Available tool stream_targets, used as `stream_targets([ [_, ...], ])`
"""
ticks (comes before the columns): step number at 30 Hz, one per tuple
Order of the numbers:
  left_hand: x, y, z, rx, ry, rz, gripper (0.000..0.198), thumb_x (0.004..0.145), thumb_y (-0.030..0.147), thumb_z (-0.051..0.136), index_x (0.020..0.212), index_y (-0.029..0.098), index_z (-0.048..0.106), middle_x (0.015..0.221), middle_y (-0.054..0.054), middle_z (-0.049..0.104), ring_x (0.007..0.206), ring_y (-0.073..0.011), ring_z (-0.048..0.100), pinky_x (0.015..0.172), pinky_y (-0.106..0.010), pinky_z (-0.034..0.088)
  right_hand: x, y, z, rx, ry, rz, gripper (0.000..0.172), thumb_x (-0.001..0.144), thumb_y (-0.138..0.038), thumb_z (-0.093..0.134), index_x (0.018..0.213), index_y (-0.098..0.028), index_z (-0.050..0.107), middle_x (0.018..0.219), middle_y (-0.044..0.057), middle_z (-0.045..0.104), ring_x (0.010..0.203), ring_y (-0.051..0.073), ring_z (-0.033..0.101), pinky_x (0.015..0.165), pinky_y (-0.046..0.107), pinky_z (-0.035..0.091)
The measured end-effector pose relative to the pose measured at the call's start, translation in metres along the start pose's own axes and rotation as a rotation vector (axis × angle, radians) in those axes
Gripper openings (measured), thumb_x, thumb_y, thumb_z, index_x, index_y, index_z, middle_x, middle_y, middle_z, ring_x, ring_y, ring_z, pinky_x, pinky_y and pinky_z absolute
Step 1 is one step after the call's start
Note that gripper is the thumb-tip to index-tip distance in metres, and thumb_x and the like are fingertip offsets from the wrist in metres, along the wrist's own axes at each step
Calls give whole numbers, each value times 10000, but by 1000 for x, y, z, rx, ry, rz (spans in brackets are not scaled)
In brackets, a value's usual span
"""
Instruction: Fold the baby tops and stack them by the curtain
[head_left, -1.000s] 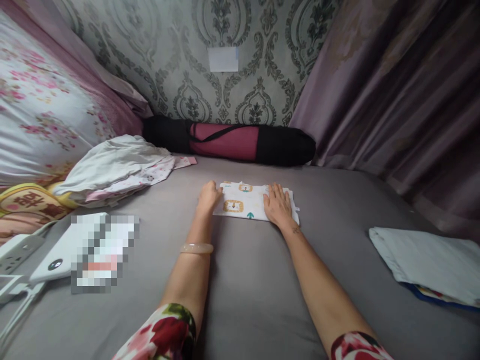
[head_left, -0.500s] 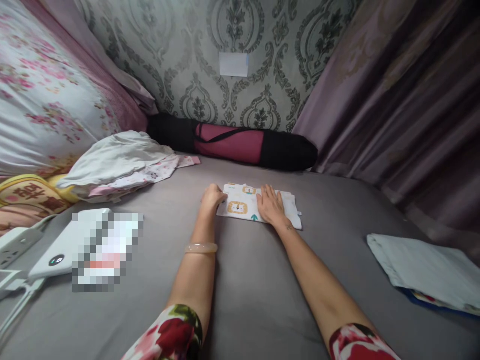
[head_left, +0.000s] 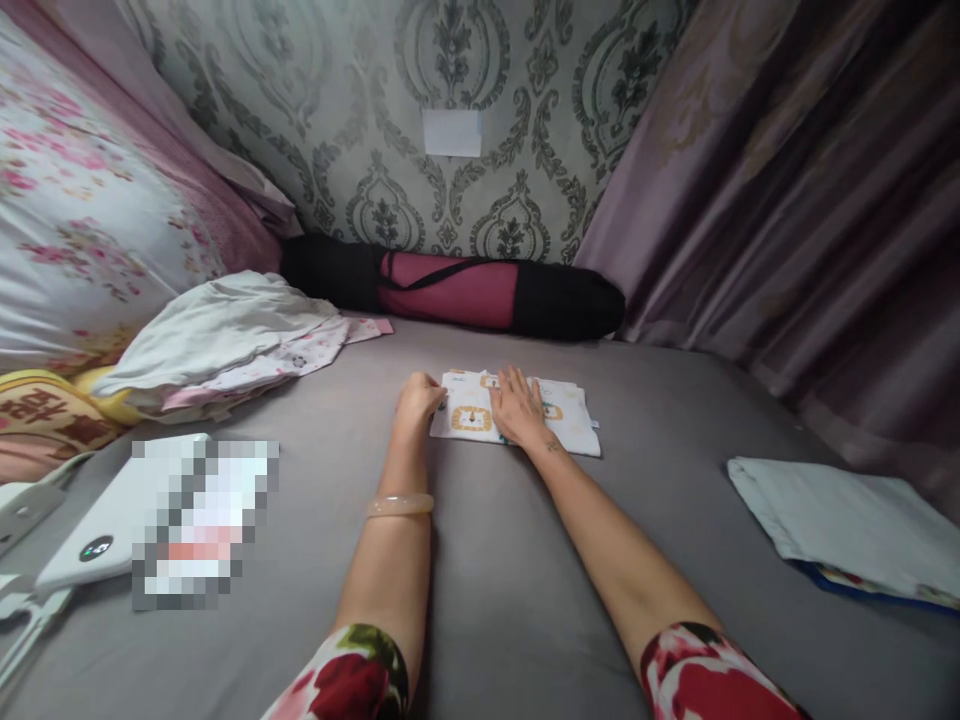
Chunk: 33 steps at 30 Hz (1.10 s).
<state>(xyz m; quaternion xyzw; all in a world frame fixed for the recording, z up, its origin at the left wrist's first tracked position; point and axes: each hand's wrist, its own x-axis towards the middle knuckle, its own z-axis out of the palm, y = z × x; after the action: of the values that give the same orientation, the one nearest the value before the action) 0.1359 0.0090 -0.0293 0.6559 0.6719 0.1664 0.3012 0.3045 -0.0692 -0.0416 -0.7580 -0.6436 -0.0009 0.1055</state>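
Lying at the left of the grey bedsheet [head_left: 480,560] is a heap of pale clothes [head_left: 225,335]. Near the middle, the left hand [head_left: 418,400] is curled closed against the left edge of the folded lion-print cloth [head_left: 571,425]. The right hand [head_left: 516,408] rests flat and open on the cloth. A folded pale stack [head_left: 847,520] lies far right.

single head-worn view, looking forward and down along both forearms over the grey bed sheet [head_left: 480,560]; patterned wall [head_left: 465,200] beyond it, curtain [head_left: 787,200] right of that wall; mid-range.
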Motion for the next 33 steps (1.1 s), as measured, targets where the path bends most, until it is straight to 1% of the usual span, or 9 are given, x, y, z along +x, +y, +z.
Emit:
stream_targets([
  [3, -3, 0, -3, 8, 71, 26, 200, 816, 288, 566, 942, 202, 696, 973, -118, 734, 942, -239, 674, 773, -312, 495, 2, -10, 8, 15, -20, -6, 565, 1004, -381, 215, 1500, -129, 318, 1574, 107, 275, 1454, 231, 195, 1170, 431, 89],
  [6, -4, 1, -6, 10, 130, 36, 241, 856, 298, 520, 983, 198, 699, 1038, -135, 725, 1026, -260, 658, 832, -333, 486, 1, -11, 16, 13, -17, -2, 569, 1000, -383, 213, 1502, -134, 316, 1571, 100, 285, 1453, 230, 198, 1170, 437, 95],
  [10, -2, 1, -6, -21, 192, 73, 264, 887, 305, 483, 1009, 212, 697, 1097, -120, 713, 1095, -267, 636, 893, -355, 475, 5, -13, 12, 6, -53, 5, 572, 994, -366, 231, 1498, -111, 319, 1570, 120, 282, 1451, 246, 202, 1167, 448, 107],
  [13, 1, -1, -4, -61, 197, 82, 264, 890, 316, 484, 1004, 214, 699, 1097, -109, 713, 1094, -260, 639, 912, -352, 475, 10, -24, 9, 19, -42, -18, 570, 995, -359, 230, 1495, -102, 322, 1576, 130, 260, 1455, 254, 187, 1167, 457, 88],
  [17, 5, -4, -2, -101, 197, 67, 270, 894, 324, 484, 1018, 208, 693, 1089, -110, 714, 1077, -245, 648, 916, -338, 480, 12, -39, 16, 49, -17, -70, 580, 1000, -375, 214, 1493, -87, 321, 1575, 128, 264, 1458, 244, 176, 1168, 449, 75],
  [21, 5, -5, -1, -110, 199, 58, 272, 899, 327, 480, 1021, 204, 690, 1095, -119, 711, 1090, -246, 641, 919, -342, 484, 11, -42, 22, 52, -31, -71, 583, 1000, -375, 214, 1492, -81, 320, 1570, 125, 275, 1460, 237, 169, 1171, 440, 61],
  [26, 6, -3, -2, -118, 188, 50, 272, 896, 319, 485, 1017, 194, 694, 1083, -122, 714, 1071, -243, 649, 897, -330, 492, 16, -51, 14, 68, -58, -60, 578, 994, -360, 238, 1477, -62, 344, 1563, 148, 283, 1454, 264, 190, 1167, 472, 83],
  [29, 7, -4, -2, -120, 210, 75, 299, 903, 328, 472, 1038, 181, 695, 1094, -124, 714, 1067, -229, 649, 898, -306, 480, 17, -66, 14, 90, -33, -116, 576, 1000, -368, 221, 1480, -73, 343, 1571, 140, 266, 1457, 258, 182, 1169, 474, 76],
  [33, 8, -5, -1, -86, 223, 80, 325, 910, 321, 449, 1053, 165, 695, 1087, -128, 716, 1067, -223, 647, 873, -284, 470, 12, -79, 22, 104, -44, -187, 590, 999, -382, 217, 1477, -57, 338, 1571, 147, 259, 1461, 256, 170, 1167, 481, 76],
])
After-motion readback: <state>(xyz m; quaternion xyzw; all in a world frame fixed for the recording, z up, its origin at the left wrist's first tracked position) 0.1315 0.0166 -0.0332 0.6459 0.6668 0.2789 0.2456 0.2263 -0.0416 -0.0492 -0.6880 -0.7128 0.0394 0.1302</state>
